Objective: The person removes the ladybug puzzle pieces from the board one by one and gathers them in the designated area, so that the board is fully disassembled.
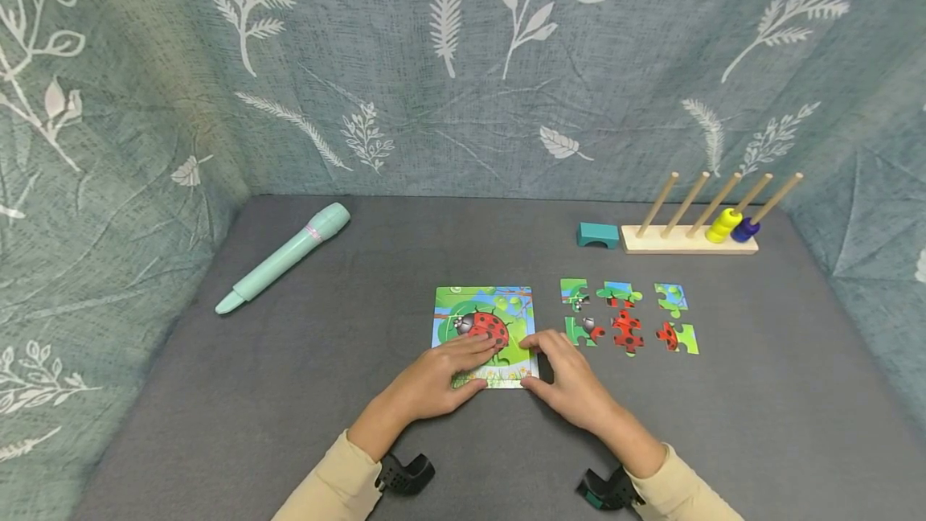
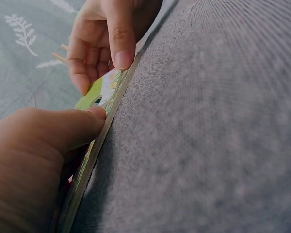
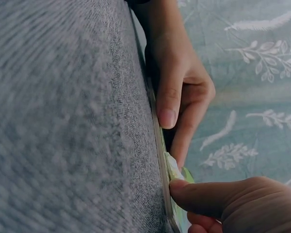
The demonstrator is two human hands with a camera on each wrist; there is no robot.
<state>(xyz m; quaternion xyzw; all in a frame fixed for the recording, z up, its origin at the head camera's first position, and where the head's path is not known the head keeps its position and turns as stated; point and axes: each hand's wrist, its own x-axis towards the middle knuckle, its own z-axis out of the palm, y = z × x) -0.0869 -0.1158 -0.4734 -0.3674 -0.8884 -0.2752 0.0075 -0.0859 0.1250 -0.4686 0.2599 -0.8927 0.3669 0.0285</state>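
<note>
A square puzzle board (image 1: 514,293) with a ladybug picture lies at the front middle of the table. My left hand (image 1: 441,372) rests flat across its lower left, fingers stretched over the ladybug and thumb by the front edge. At the lower right corner my right hand (image 1: 567,380) pinches a green and white puzzle piece (image 2: 106,90) between thumb and fingers. In the left wrist view that piece tilts up from the board, partly hidden by the fingers. The right thumb (image 3: 199,196) sits right at the board's front rim.
Several loose pieces lie in two rows right of the board, including a red ladybug piece (image 1: 628,330). Behind them stand a teal block (image 1: 598,235) and a wooden peg rack (image 1: 665,243) with yellow and blue beads. A mint-green tube-shaped object (image 1: 282,260) lies at the left.
</note>
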